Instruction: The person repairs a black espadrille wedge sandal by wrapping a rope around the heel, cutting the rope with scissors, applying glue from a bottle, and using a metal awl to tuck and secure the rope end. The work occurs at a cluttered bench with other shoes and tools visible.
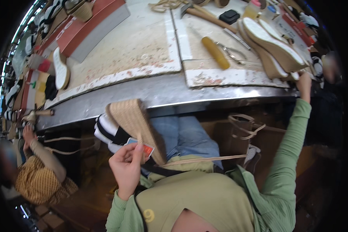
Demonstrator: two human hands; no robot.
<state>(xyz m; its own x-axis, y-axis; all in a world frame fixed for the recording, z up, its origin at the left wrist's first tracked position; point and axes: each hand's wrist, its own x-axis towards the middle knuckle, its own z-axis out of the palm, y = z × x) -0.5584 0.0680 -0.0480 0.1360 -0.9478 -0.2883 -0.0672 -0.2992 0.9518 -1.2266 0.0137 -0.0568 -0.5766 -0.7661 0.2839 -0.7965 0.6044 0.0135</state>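
While the head view shows the whole bench front, the entry begins at the lap.

Item: one espadrille wedge sandal, tilted, over the left of the lap just before the bench's metal edge; whether it touches that edge cannot be told. Condition: woven wedge and black strap present together, so joining appears done.

Item: small blue-and-red card, beside the wedge's lower side, pinched between thumb and fingers of the left hand. Condition: not released; its fixing to the sandal cannot be told and is judged outstanding.

Item: right hand, arm outstretched, at the bench's right front, beside the white-insoled wedge shoes. Finger spread and any grip cannot be told.

Edges: the metal edge bows across the front; a seam parts the two work boards. Widest open room: the left work board, between the red shoebox and the seam. Tighter room: the right work board, bearing hammer, yellow-handled tool and pliers. Tan cord crosses the lap below the sandal, a possible snag. A co-worker's sleeve lies well apart, left.
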